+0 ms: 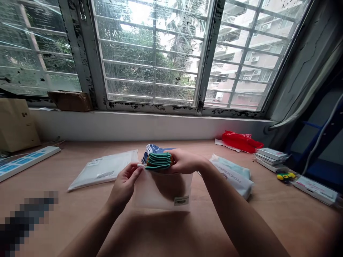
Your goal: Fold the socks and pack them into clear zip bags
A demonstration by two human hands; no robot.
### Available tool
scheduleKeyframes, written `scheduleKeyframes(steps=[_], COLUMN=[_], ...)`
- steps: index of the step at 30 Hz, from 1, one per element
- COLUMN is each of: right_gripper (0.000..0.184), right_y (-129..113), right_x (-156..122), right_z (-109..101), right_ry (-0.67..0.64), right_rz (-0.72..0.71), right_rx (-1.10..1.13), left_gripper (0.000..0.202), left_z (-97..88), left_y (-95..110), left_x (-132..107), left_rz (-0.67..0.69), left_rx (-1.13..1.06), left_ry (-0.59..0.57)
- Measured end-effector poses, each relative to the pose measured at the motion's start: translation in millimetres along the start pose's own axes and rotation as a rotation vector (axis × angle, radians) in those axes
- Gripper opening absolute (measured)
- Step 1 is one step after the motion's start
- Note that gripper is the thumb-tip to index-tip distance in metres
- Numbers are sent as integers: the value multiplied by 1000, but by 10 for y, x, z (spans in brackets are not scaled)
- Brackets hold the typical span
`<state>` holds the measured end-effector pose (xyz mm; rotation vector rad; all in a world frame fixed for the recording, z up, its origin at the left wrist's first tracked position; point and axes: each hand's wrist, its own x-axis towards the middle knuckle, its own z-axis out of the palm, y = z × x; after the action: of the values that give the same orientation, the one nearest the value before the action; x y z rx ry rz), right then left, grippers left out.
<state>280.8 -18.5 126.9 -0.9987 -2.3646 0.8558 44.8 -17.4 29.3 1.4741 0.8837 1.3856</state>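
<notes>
Head view: left hand (pixel 124 184) pinches clear bag (pixel 163 194), right hand (pixel 184 161) clamps folded cloth stack (pixel 159 160).
A slack grip could let the layers fan apart at the bag's narrow mouth.

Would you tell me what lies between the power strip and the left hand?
A flat white packet lies between them, as the head view shows.

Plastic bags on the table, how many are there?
4: a flat white plastic bag on the left, a clear plastic pouch in the left hand, a white printed plastic bag on the right, a red plastic bag beyond it. More may be hidden.
</notes>
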Motion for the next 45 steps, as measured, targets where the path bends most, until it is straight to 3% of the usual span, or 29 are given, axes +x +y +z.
scheduleKeyframes(steps=[3, 8, 12, 18, 21, 25, 29, 33, 39, 45], right_gripper=[38, 33, 32, 24, 26, 30, 50, 44, 41, 31], right_y=[-39, -12, -24, -119, -154, -158, -108, -58, -39, -70], right_x=[18, 82, 111, 45, 13, 6, 57, 138, 152, 106], right_z=[31, 118, 119, -4, -55, -75, -9, 87, 93, 71], right_ry=[100, 253, 438, 432, 430, 481, 552, 674, 622, 563], right_rz=[-27, -73, -144, -192, -193, -214, -200, -159, -129, -133], right_rx=[40, 106, 289, 489, 524, 589, 662, 630, 657, 546], left_gripper=[28, 32, 35, 41, 39, 37, 38, 36, 35, 34], left_z=[17, 55, 45, 73, 107, 174, 258, 265, 205, 265], left_y=[81, 250, 515, 1083, 1228, 1244, 1197, 1145, 1122, 1175], left_x=[47, 175, 333, 518, 570, 585, 529, 490, 503, 454], left_rz=[45, 113, 127, 114, 186, 263, 304, 313, 323, 334], left_rx=[24, 91, 136, 344, 458, 526, 582, 619, 618, 597], left_ry=[57, 77, 106, 109, 116, 141, 163, 155, 206, 192])
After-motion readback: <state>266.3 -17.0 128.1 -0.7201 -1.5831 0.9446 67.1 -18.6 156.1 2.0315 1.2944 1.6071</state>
